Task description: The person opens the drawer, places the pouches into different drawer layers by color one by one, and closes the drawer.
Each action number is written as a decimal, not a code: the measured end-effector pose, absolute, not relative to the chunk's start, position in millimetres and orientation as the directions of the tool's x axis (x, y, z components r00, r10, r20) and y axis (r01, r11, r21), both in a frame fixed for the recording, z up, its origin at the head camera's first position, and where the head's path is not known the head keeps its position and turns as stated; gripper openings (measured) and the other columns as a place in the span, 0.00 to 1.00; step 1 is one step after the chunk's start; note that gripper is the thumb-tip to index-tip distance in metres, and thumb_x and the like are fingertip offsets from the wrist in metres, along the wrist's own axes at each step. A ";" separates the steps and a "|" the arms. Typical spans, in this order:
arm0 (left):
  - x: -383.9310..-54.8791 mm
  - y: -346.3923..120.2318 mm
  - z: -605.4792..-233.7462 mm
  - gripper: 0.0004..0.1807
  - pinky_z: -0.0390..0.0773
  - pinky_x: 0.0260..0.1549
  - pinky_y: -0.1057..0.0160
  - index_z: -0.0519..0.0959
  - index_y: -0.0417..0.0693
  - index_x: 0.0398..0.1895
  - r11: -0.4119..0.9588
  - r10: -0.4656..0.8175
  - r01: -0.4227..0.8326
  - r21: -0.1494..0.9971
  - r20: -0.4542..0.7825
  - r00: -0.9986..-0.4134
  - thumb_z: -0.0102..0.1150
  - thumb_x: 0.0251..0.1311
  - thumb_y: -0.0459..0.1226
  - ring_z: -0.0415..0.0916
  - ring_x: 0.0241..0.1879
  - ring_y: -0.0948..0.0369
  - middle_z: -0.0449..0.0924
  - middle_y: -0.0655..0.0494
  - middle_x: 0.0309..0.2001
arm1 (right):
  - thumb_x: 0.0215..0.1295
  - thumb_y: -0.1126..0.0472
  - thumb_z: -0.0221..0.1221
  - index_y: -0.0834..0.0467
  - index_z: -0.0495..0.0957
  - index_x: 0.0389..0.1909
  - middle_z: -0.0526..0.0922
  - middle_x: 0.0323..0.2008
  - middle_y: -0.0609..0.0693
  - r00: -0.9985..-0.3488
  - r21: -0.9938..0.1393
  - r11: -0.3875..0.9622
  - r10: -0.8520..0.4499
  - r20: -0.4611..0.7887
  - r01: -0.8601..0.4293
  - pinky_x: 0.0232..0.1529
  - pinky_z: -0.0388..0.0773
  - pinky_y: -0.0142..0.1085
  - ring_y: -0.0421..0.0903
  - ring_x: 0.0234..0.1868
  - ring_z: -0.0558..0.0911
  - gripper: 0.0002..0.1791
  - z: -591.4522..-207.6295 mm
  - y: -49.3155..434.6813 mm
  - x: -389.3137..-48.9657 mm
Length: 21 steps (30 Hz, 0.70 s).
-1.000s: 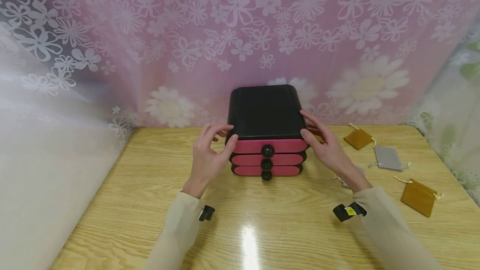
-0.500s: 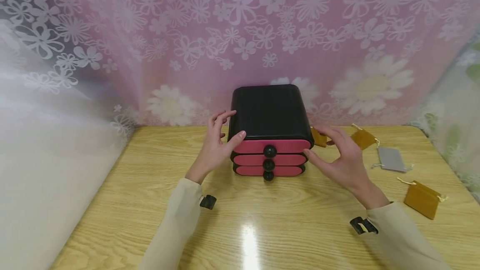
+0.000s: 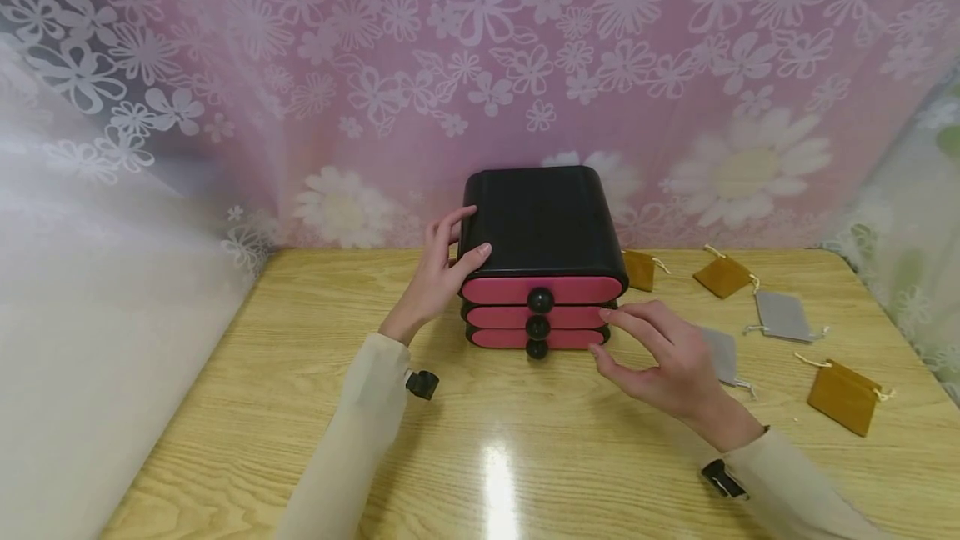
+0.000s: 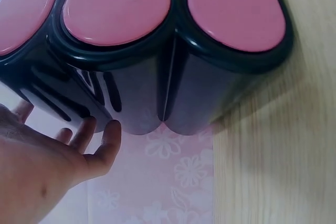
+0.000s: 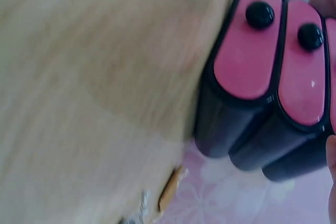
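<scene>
A small black drawer unit [image 3: 543, 219] with three stacked pink drawer fronts [image 3: 502, 290] and round black knobs stands upright at the back of the table. My left hand [image 3: 431, 282] rests against its left side, the thumb lying over the top edge. In the left wrist view, the fingers of the left hand [image 4: 47, 161] are loosely bent beside the unit's black side wall [image 4: 126, 98]. Near the lower right corner of the front is my right hand [image 3: 667, 365], thumb and forefinger spread apart. It holds nothing; whether a fingertip touches the middle drawer I cannot tell.
To the right lie several small drawstring pouches: a brown pouch [image 3: 843, 396] in front, a grey pouch [image 3: 782, 315], another brown pouch [image 3: 723, 276] and a grey pouch [image 3: 722, 355] partly behind the right hand. A flowered curtain [image 3: 420, 107] hangs behind the wooden table [image 3: 300, 407].
My right hand has left the unit's upper right edge and come down and toward me to the lower drawers. My left hand has slid slightly further back along the left side.
</scene>
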<state>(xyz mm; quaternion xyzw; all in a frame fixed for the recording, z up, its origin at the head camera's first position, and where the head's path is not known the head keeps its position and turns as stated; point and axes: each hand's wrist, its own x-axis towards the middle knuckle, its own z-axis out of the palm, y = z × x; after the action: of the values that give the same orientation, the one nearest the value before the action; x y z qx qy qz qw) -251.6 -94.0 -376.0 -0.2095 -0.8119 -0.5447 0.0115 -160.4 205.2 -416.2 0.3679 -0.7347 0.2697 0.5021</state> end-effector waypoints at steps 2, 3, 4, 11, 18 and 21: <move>-254.5 -92.8 -374.3 0.35 0.70 0.63 0.40 0.57 0.75 0.77 0.315 0.328 0.336 0.888 0.230 -0.916 0.54 0.69 0.56 0.63 0.68 0.52 0.45 0.51 0.76 | 0.68 0.43 0.62 0.64 0.87 0.40 0.86 0.32 0.53 -0.276 -0.073 0.567 -0.280 0.919 -0.821 0.27 0.77 0.34 0.44 0.27 0.80 0.25 -421.4 201.8 -159.4; -256.1 -92.3 -373.6 0.35 0.70 0.63 0.40 0.57 0.75 0.77 0.313 0.329 0.327 0.892 0.221 -0.918 0.55 0.69 0.55 0.63 0.68 0.53 0.45 0.51 0.77 | 0.68 0.43 0.62 0.64 0.87 0.42 0.87 0.33 0.53 -0.309 -0.109 0.553 -0.284 0.907 -0.826 0.28 0.77 0.32 0.42 0.29 0.80 0.25 -424.0 200.2 -159.0; -257.4 -91.8 -372.7 0.35 0.70 0.63 0.40 0.57 0.75 0.77 0.309 0.328 0.317 0.897 0.212 -0.920 0.56 0.69 0.55 0.64 0.67 0.53 0.44 0.51 0.77 | 0.68 0.43 0.62 0.64 0.86 0.43 0.87 0.35 0.54 -0.347 -0.152 0.535 -0.286 0.893 -0.831 0.29 0.76 0.30 0.41 0.30 0.80 0.25 -426.2 198.9 -158.7; -265.6 -91.2 -368.8 0.36 0.73 0.61 0.42 0.57 0.74 0.77 0.257 0.345 0.270 0.928 0.173 -0.922 0.59 0.67 0.52 0.66 0.67 0.51 0.46 0.50 0.76 | 0.68 0.44 0.63 0.64 0.85 0.47 0.88 0.39 0.55 -0.509 -0.361 0.449 -0.270 0.817 -0.818 0.31 0.75 0.26 0.39 0.32 0.79 0.24 -438.1 189.2 -157.7; -270.6 -90.9 -368.3 0.38 0.76 0.59 0.46 0.56 0.74 0.77 0.222 0.375 0.252 0.942 0.156 -0.914 0.59 0.66 0.51 0.69 0.65 0.51 0.47 0.53 0.77 | 0.49 0.71 0.74 0.59 0.85 0.51 0.89 0.37 0.52 -0.700 -0.598 0.382 -0.233 0.675 -0.704 0.26 0.80 0.29 0.38 0.30 0.83 0.24 -444.3 180.5 -156.0; -271.2 -91.4 -368.6 0.38 0.74 0.62 0.43 0.55 0.76 0.77 0.212 0.384 0.232 0.949 0.138 -0.913 0.59 0.66 0.51 0.66 0.68 0.50 0.45 0.54 0.78 | 0.50 0.72 0.74 0.57 0.85 0.51 0.90 0.39 0.51 -0.751 -0.654 0.378 -0.230 0.619 -0.655 0.27 0.80 0.30 0.35 0.30 0.84 0.24 -446.3 177.4 -157.0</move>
<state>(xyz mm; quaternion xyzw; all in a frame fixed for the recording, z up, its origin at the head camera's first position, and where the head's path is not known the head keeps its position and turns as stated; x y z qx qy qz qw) -271.2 -91.4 -368.6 -0.1987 -0.7758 -0.5954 -0.0638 -157.0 177.4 -446.3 0.2764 -0.8007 0.4842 0.2193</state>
